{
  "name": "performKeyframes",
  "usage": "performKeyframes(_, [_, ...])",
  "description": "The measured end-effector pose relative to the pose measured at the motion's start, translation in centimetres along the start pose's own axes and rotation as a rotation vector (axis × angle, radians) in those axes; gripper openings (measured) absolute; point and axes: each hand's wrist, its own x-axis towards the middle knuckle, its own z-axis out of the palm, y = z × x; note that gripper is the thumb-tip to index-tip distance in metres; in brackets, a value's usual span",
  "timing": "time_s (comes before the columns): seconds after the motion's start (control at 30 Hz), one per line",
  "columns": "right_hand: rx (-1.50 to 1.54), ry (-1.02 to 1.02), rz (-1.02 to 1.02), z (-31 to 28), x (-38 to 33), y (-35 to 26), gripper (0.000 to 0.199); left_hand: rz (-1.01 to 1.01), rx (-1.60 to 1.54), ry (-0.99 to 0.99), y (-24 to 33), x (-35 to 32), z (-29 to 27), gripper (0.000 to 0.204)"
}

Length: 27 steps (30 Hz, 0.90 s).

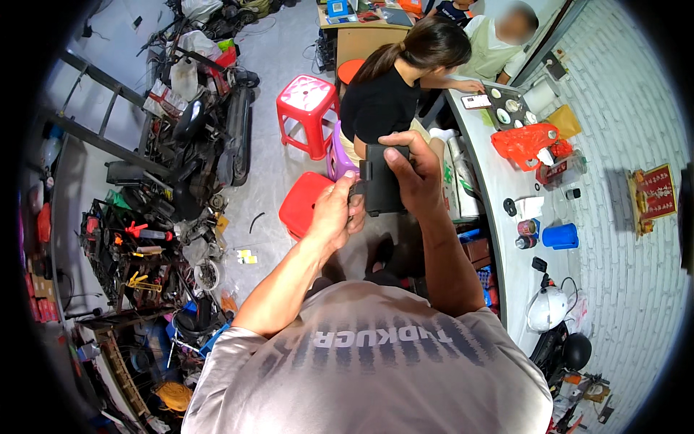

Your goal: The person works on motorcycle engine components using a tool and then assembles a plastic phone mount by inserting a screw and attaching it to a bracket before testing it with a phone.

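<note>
My case (384, 181), L of the counter (519, 286): matt blk plastic. Counter top: smooth. My shirt (376, 347): matt cloth. On counter: bag (522, 145), thin crinkly plastic; cup (560, 236), smooth plastic; helmet (548, 309), glossy. Stool (296, 206) L of it: shiny plastic. Wall (622, 130) R of it: rough brick-look. Ladder (101, 141) far L of it: dull metal, approx.

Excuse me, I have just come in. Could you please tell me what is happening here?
Someone is holding a black box up in front of their body. The right hand grips its right side, while the left hand is at its left edge; exactly what those fingers pinch is unclear. Ahead, a person in a black top sits on a purple stool beside the counter, where a red bag and a blue cup stand.
</note>
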Motion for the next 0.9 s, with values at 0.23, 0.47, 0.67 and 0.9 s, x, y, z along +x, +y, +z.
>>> performKeyframes(0.23, [-0.161, -0.041, -0.065, -1.0, 0.7, -1.7, 0.021, -0.098, 0.028, -0.03, 1.8, 0.3, 0.5, 0.044])
performKeyframes(0.47, [0.275, -0.007, 0.179, -0.1, 0.8, 0.3, 0.071, 0.086, -0.022, 0.068, 2.9, 2.2, 0.6, 0.05])
performKeyframes(0.67, [0.268, 0.016, 0.361, 1.7, -1.7, 1.5, 0.061, 0.263, -0.005, 0.128, 5.0, 4.4, -1.3, 0.049])
performKeyframes(0.9, [-0.539, 0.155, 0.161, 4.0, 1.0, 0.0, 0.092, 0.432, 0.094, 0.217, 3.9, 4.5, -0.8, 0.052])
